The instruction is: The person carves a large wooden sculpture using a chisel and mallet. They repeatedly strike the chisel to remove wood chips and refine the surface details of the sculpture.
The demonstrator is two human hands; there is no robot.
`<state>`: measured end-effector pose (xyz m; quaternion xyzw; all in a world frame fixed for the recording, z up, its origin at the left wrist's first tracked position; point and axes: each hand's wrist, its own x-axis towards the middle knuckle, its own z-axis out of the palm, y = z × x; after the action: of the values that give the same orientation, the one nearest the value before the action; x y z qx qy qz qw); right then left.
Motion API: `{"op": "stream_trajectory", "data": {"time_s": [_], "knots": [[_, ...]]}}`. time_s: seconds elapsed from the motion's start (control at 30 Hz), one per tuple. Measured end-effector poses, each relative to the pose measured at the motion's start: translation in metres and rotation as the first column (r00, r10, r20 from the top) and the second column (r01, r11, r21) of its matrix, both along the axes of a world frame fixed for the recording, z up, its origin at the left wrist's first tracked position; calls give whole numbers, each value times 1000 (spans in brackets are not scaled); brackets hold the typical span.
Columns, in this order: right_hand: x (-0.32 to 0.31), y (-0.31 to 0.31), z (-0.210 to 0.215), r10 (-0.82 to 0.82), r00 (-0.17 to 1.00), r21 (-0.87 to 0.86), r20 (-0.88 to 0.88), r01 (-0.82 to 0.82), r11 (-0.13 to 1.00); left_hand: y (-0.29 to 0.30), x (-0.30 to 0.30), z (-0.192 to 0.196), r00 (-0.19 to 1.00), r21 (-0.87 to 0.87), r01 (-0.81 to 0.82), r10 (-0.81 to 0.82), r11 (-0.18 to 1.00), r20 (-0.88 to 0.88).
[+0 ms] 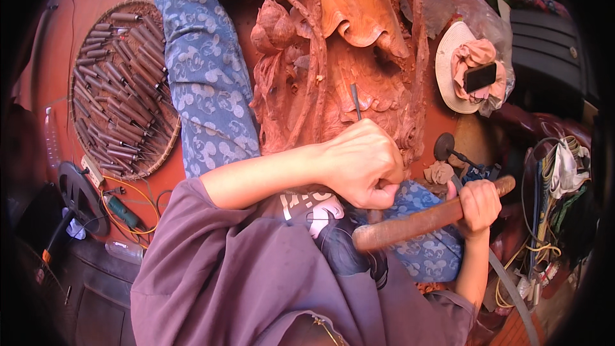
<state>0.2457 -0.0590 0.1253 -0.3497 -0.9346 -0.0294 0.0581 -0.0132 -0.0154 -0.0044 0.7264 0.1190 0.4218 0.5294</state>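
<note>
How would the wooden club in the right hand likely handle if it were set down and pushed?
The wooden club looks thick and solid, so it is probably stiff and fairly weighty. Its rounded ends and edges suggest it could rock or roll when nudged. The smooth, slightly shiny surface might make it a little slippery.

Over on right, dark phone (485,77) lay on bunched pink cloth (471,52), cloth on pale brimmed hat (446,67), clear plastic bag (479,8) right beside! Across on left, pale power strip (93,172) sat near yellow cord (157,214), clear bottle (124,252) lay nearby.
</note>
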Motion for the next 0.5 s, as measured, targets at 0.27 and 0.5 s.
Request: {"op": "stream_trajectory", "data": {"time_s": [0.27, 0.5], "knots": [[2, 1, 0, 6, 1000, -25, 1, -6, 1000, 1, -1, -3, 1000, 2, -8, 8, 1000, -7], [5, 1, 1, 19, 998, -14, 56, -18, 1000, -3, 2, -2, 1000, 8, -16, 16, 1000, -5]]}}
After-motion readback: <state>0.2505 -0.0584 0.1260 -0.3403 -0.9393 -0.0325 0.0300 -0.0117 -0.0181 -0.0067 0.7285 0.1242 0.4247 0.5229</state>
